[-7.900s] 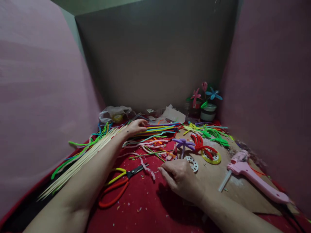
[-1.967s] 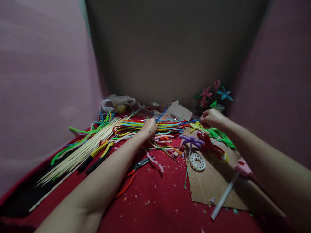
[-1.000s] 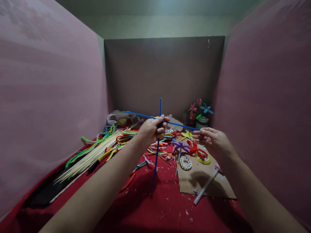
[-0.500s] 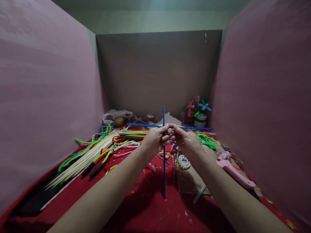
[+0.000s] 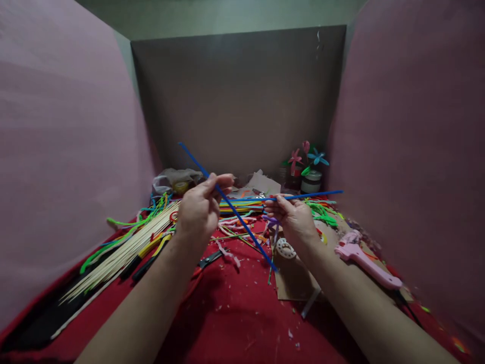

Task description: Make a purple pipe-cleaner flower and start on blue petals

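Observation:
My left hand (image 5: pixel 200 208) is raised above the red table and pinches a long blue pipe cleaner (image 5: pixel 242 228) near its middle. That stem slants from upper left down to lower right. My right hand (image 5: pixel 292 216) pinches a second blue pipe cleaner (image 5: pixel 314 194), which runs almost level towards the right. The two hands are a little apart, with the stems crossing between them. Below them lie many loose pipe cleaners (image 5: pixel 238 206) in several colours.
A bundle of bamboo skewers (image 5: pixel 125 247) and pliers (image 5: pixel 151 253) lie at left, scissors (image 5: pixel 206 260) in the middle. A pink glue gun (image 5: pixel 366 260) and a white ring (image 5: pixel 285 248) rest on cardboard (image 5: pixel 291 283) at right. Pipe-cleaner flowers (image 5: pixel 307 159) stand at the back. Pink walls close both sides.
The hands have drawn apart from where they met. The upright blue stem in my left hand has tilted to a slant. The view has shifted slightly.

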A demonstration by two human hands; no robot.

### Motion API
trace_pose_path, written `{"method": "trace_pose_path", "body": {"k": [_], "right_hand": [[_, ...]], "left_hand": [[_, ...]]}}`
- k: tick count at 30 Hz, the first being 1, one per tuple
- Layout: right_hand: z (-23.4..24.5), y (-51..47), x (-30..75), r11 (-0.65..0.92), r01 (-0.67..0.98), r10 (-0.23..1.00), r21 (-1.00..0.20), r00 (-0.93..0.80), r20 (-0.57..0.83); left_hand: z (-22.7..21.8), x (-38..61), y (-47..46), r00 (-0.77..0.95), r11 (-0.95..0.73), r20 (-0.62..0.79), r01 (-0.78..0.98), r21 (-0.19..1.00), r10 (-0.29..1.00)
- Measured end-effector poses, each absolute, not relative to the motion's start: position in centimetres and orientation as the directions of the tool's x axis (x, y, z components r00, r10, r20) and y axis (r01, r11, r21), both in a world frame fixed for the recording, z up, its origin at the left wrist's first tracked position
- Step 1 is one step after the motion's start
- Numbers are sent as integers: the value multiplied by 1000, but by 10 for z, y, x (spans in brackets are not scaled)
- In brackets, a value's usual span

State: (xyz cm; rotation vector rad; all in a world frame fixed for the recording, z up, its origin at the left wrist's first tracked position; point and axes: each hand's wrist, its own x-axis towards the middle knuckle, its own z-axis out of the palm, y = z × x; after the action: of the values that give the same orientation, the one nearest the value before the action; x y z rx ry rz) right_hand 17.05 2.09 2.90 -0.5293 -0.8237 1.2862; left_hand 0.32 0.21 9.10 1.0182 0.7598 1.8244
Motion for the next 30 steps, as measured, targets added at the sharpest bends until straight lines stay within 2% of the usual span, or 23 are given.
{"method": "trace_pose_path", "body": {"k": [1, 2, 4, 6, 12, 17, 23, 27, 30], "right_hand": [[29, 16, 168, 187, -607, 973, -773, 6, 230], [30, 12, 165, 149, -597, 973, -789, -53, 224], [31, 3, 159, 74, -588, 966, -805, -157, 204], [31, -4, 155, 19, -592, 958, -805, -220, 185], [33, -10, 148, -50, -623, 944, -781, -285, 166], [39, -11, 147, -81, -624, 945, -778, -295, 139], [44, -4, 147, -42, -614, 967, -788, -222, 122], [48, -4, 149, -9, -560, 954, -829, -252, 160], [50, -7, 151, -13, -507, 958, -862, -252, 134]], "left_hand": [[91, 9, -2, -225, -459, 407, -279, 844, 885], [90, 15, -6, -112, -474, 461, -146, 868, 880], [85, 25, -10, -2, -469, 469, 25, 883, 883], [79, 30, -9, 63, -440, 435, 106, 892, 898], [68, 25, 2, 207, -276, 258, 61, 959, 944], [66, 25, 6, 256, -216, 209, 0, 976, 944], [72, 23, 2, 222, -214, 208, 3, 977, 953], [76, 21, -2, 242, -217, 203, 29, 976, 949], [76, 18, -1, 251, -184, 172, 24, 983, 953]]}}
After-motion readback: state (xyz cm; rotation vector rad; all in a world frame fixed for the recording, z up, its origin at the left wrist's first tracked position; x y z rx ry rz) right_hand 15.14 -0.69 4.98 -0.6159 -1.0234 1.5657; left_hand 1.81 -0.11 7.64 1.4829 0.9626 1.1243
